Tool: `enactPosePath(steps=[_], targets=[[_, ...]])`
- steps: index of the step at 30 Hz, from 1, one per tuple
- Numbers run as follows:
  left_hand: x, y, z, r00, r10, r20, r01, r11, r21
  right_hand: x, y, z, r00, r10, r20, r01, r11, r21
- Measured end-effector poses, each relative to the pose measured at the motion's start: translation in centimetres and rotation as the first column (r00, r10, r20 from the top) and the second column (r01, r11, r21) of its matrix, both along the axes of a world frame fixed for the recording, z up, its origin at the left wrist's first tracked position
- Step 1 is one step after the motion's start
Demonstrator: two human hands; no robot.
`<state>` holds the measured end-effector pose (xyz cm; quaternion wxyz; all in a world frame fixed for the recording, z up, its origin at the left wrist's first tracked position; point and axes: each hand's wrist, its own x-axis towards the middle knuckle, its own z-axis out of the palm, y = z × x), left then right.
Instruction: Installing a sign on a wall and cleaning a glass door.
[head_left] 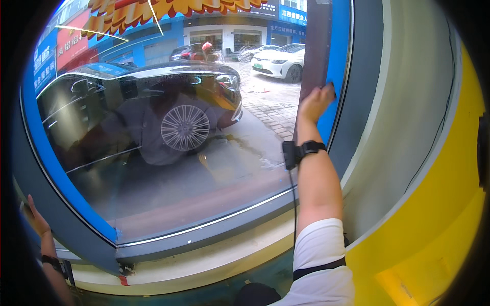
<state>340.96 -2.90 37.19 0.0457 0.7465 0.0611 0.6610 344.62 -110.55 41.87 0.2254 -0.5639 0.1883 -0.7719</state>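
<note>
My right hand (314, 102) is raised to the right edge of a large window pane (204, 168) and presses on the blue strip (338, 61) along the glass. Its fingers are curled, with a small dark patch at the fingertips; I cannot tell if it is an object. A black band with a small box (298, 151) sits on that wrist, with a thin cable running down the forearm. My left hand (35, 217) lies flat on the grey window frame (76, 229) at the lower left, holding nothing. It also wears a dark wristband (51, 261).
Through the glass stand a black car (153, 102), a white car (280, 61) and shop fronts, and a dark reflection of a person lies over them. A pale sill (204, 265) runs under the frame. To the right are a grey wall (408, 127) and a yellow surface (439, 219).
</note>
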Motion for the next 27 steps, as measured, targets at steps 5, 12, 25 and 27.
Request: enactPosePath(steps=[5, 12, 25, 27], targets=[[-1.3, -1.0, 1.6, 0.963, -0.263, 0.061, 0.27, 0.94, -0.207, 1.9, 20.6, 10.9, 0.996, 0.009, -0.088, -0.053, 0.855, -0.516], [0.1, -4.2, 1.9, 0.958, -0.267, 0.107, 0.285, 0.928, -0.239, -0.1, 41.9, 7.5, 0.968, 0.187, -0.17, -0.239, 0.46, -0.855], [-2.4, -3.8, 0.9, 0.88, -0.436, 0.189, 0.472, 0.758, -0.451, -1.0, 2.6, -14.2, 0.987, -0.006, -0.161, -0.013, 0.993, -0.12], [-0.1, -7.5, 0.5, 0.87, -0.446, 0.211, 0.491, 0.743, -0.454, -2.3, -3.3, -17.7, 0.987, -0.074, -0.146, 0.087, 0.992, 0.086]])
